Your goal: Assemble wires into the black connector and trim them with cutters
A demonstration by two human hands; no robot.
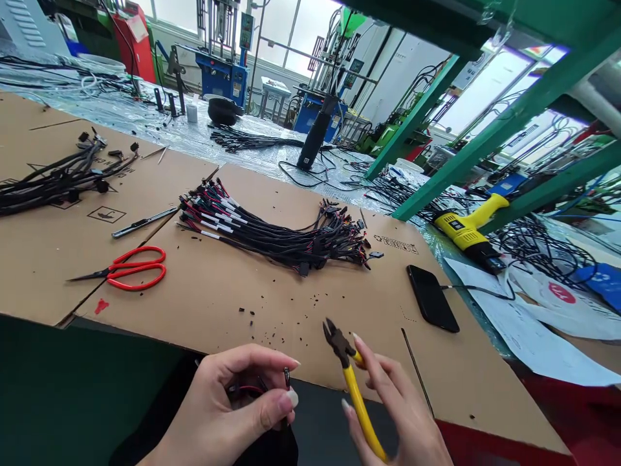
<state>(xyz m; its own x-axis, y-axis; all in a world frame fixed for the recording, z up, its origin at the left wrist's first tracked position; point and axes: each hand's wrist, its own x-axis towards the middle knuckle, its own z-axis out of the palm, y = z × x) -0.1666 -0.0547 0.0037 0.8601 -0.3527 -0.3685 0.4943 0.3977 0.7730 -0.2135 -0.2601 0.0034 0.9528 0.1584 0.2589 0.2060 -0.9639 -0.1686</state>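
My left hand [233, 401] is closed around a thin black cable [287, 375], pinching its end between thumb and forefinger; a bit of red wire shows inside the palm. The rest of that cable is hidden by the fingers. In my right hand [398, 408] is a pair of yellow-handled diagonal cutters [356, 395], the dark jaws slightly apart and pointing away from me, clear of the cable. Beyond both hands lies a bundle of black wire harnesses [272, 236] with white labels and small connectors. Tiny black scraps are scattered on the cardboard [204, 304] between.
Red-handled scissors [138, 267] and a utility knife [143, 223] lie at left, near more harnesses [63, 175]. At right are a black phone [431, 298], a thin dark rod [417, 372] and a yellow heat gun [468, 233]. Green beams [480, 139] slant over the right side.
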